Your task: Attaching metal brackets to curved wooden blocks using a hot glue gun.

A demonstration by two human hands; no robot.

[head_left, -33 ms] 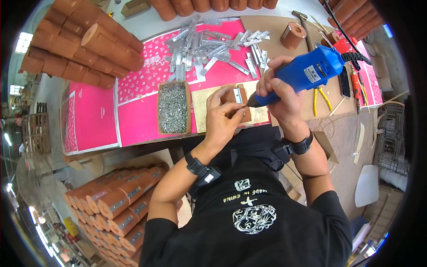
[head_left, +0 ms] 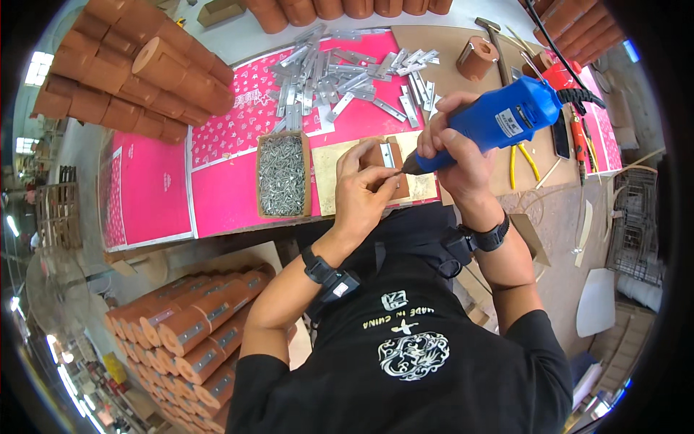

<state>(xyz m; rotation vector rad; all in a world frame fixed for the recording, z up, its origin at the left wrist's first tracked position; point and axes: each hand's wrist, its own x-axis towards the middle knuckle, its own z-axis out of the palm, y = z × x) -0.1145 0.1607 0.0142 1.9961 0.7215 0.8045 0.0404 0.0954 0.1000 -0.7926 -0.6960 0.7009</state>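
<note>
My right hand (head_left: 463, 155) is wrapped round a blue electric screwdriver (head_left: 499, 119), tilted down to the left. Its dark tip meets the pinched thumb and forefinger of my left hand (head_left: 361, 195); whatever they pinch is too small to make out. The other left fingers rest on a reddish-brown block (head_left: 400, 189), which bears a silver metal strip (head_left: 387, 154). Beneath the block lies a pale wooden board (head_left: 325, 170). Just left of it stands an open cardboard box (head_left: 306, 177) full of small silver screws (head_left: 280, 173).
Loose metal strips (head_left: 318, 79) lie heaped on the pink table covering. Brown cylinders (head_left: 123, 79) are stacked at the far left, and more with strips (head_left: 195, 329) below the table. Yellow-handled pliers (head_left: 524, 163), a hammer (head_left: 494, 43) and a phone (head_left: 559, 137) lie to the right.
</note>
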